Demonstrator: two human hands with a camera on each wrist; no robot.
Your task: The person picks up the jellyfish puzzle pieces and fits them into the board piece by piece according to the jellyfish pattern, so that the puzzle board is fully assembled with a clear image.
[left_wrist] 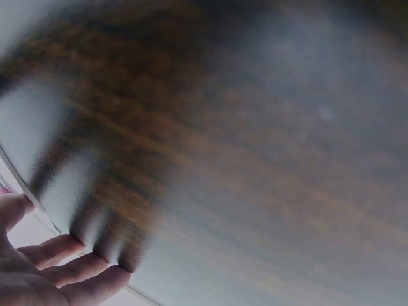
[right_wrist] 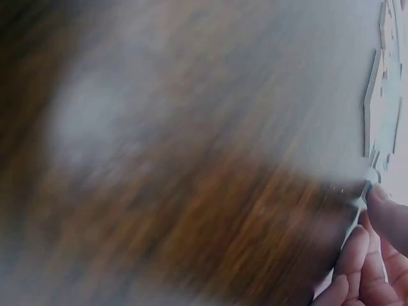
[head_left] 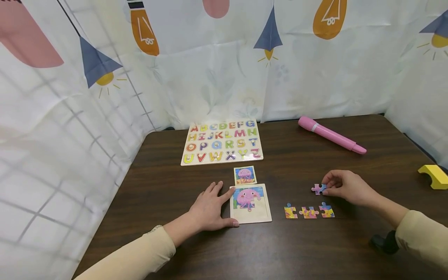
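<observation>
My left hand [head_left: 210, 210] rests on the table with fingers spread, index fingertip and thumb touching the left edge of a square puzzle tray [head_left: 266, 217]. Inside that tray, several joined pieces form part of a pink jellyfish [head_left: 249, 195]; its lower part shows bare wood. Between thumb and fingers, my right hand [head_left: 346, 187] pinches a pink and blue jigsaw piece [head_left: 317, 189], at or just above the table. Below it lie three loose pieces: a yellow one [head_left: 290, 212], a pink-yellow one [head_left: 309, 212] and a blue-yellow one [head_left: 327, 210]. Fingers of the left hand [left_wrist: 64, 271] show in the left wrist view.
A small jellyfish picture card [head_left: 245, 175] touches the tray's far edge. Behind it lies an alphabet board [head_left: 223, 142]. A pink marker-shaped stick [head_left: 332, 135] is at the back right, a yellow arch block [head_left: 434, 177] at the right edge. A dark object [head_left: 384, 243] sits beside the right sleeve.
</observation>
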